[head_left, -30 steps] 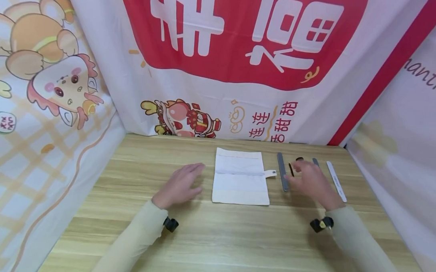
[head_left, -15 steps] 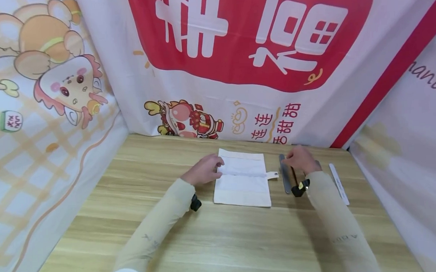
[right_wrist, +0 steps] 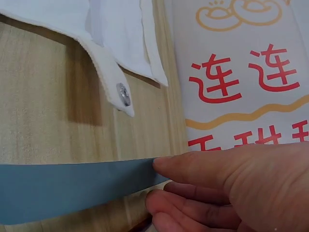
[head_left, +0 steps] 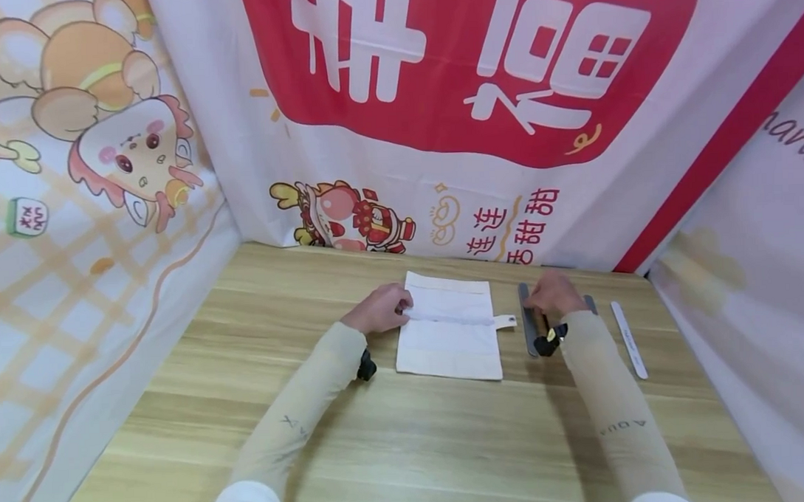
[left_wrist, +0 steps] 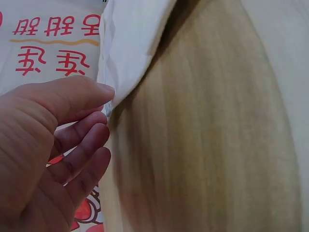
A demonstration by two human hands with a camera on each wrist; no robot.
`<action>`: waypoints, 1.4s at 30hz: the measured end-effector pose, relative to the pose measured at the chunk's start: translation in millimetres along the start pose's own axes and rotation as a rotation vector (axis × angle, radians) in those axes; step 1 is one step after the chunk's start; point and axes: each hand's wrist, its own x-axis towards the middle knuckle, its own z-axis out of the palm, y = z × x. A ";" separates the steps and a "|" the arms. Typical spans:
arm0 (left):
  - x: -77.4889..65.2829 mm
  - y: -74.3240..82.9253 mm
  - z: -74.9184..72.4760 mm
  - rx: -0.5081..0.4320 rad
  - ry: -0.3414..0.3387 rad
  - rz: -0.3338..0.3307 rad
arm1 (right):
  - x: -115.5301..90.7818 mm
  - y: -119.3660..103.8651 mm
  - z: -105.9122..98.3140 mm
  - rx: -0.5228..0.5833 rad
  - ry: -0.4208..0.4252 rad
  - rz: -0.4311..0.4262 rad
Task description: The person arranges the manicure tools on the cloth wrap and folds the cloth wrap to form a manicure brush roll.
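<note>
Cloth pouch [head_left: 448, 349] is pinched at its edge by left-hand fingers [left_wrist: 91, 139], a grey nail file [right_wrist: 72, 186] at its end by right-hand fingers [right_wrist: 181, 209].

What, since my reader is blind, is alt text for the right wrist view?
A right hand pinches a gray strip by its end. Beyond are white fabric with a snap tab and a red-lettered backdrop.

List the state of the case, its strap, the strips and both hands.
White case: open, spread out.
Strap: unfastened.
Strap-side gray strip: apparently pinched at one end.
Other gray strip: partly hidden.
White strip: lying flat, untouched.
Left hand: pinching the case's edge.
Right hand: touching strap-side gray strip.
</note>
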 end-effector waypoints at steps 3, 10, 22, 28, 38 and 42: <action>2.1 -2.6 3.2 -0.015 -0.011 0.004 | -1.1 2.3 0.2 0.012 -0.019 -0.003; 4.8 -5.9 6.5 -0.026 -0.018 -0.011 | -3.1 3.8 -2.4 0.070 -0.049 0.017; 3.7 -8.7 4.4 -0.021 -0.009 -0.006 | -2.0 8.1 -4.5 0.233 -0.027 0.031; 3.1 -9.6 4.0 -0.033 -0.012 -0.005 | -15.1 0.3 -16.4 0.387 0.081 -0.033; 0.9 -10.3 3.8 -0.042 -0.012 -0.014 | -26.8 -34.8 -33.0 0.621 0.139 -0.110; 1.4 -9.0 4.6 -0.051 -0.004 -0.019 | -19.8 -53.3 -23.1 0.679 0.161 -0.169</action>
